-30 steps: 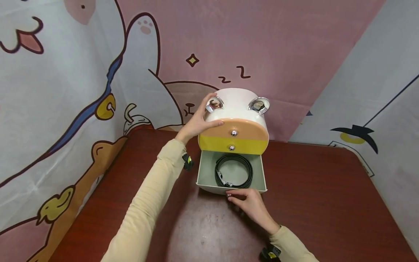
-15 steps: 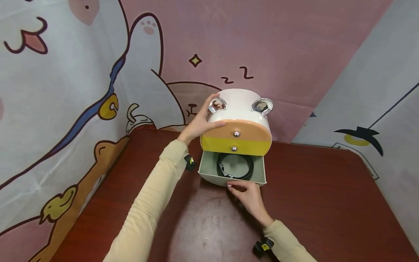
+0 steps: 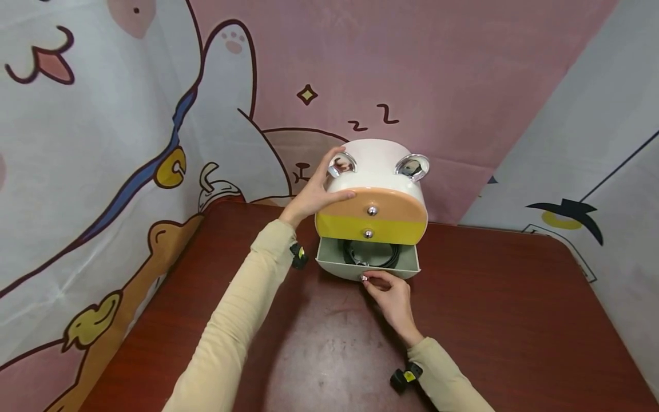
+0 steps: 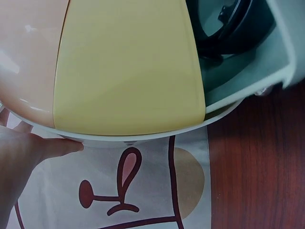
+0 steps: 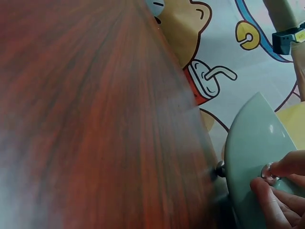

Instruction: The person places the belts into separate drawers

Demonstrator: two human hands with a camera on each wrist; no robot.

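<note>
A rounded white drawer box (image 3: 378,157) with silver ears stands at the back of the table. Its orange top drawer (image 3: 399,203) and yellow middle drawer (image 3: 396,228) are closed. The pale green bottom drawer (image 3: 329,268) is partly pulled out, with a coiled black belt (image 3: 394,256) inside; the box hides part of the coil. My left hand (image 3: 311,197) rests on the box's upper left side, thumb and index finger spread beside the ear. In front, my right hand (image 3: 393,300) pinches the green drawer's silver knob (image 5: 268,172) between thumb and fingers.
The box stands on a dark red wooden table (image 3: 494,320). Close behind it hangs a pink and white cartoon cloth (image 3: 437,68), which also covers both sides. One silver foot (image 5: 220,169) shows under the box's edge in the right wrist view.
The green drawer has slid further into the box, and my right hand on its knob has moved inward with it. Less of the coiled belt shows. My left hand stays on the box.
</note>
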